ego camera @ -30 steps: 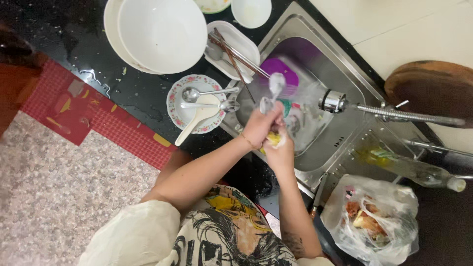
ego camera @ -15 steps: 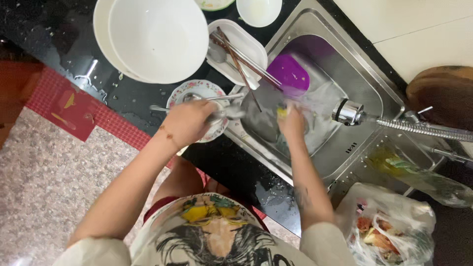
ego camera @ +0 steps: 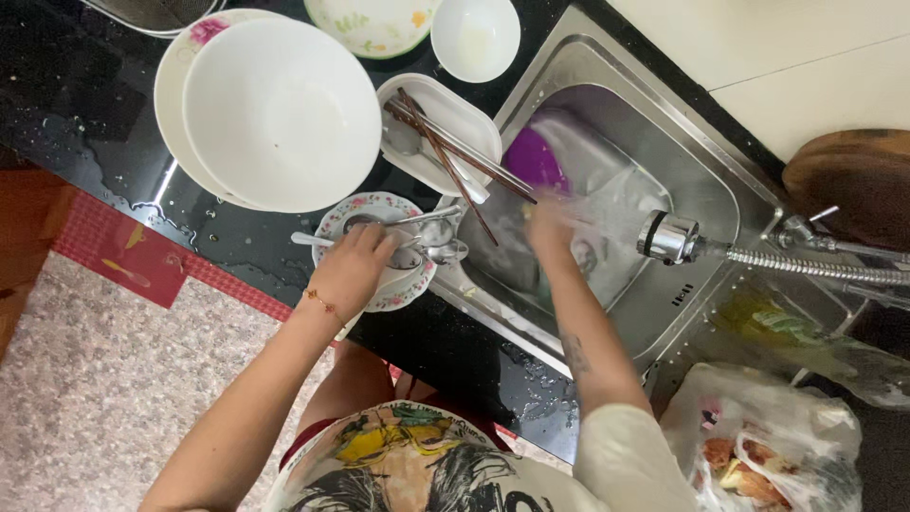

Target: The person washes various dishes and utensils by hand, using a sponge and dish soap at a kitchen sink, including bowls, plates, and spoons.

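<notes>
My left hand (ego camera: 355, 265) rests curled on the spoons (ego camera: 431, 248) lying on the floral saucer (ego camera: 332, 216), handles pointing toward the sink (ego camera: 701, 142); grasp unclear. My right hand (ego camera: 550, 223), blurred, is over the sink.

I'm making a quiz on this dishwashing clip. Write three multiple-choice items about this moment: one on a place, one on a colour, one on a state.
1. Where does the left hand rest?
A. On the small floral-rimmed plate of spoons
B. In the plastic bag
C. On the tap

2. What colour is the plastic dish in the steel sink?
A. Green
B. Purple
C. Orange

3. How do the brown chopsticks lie?
A. Upright in a cup
B. On the floor
C. Flat across the white rectangular dish, their tips reaching over the sink

Answers: 1 A, the fingers lie over the spoons on that plate. 2 B, the dish shows purple beside the right hand. 3 C, they stretch across the dish's rim toward the basin.
</notes>
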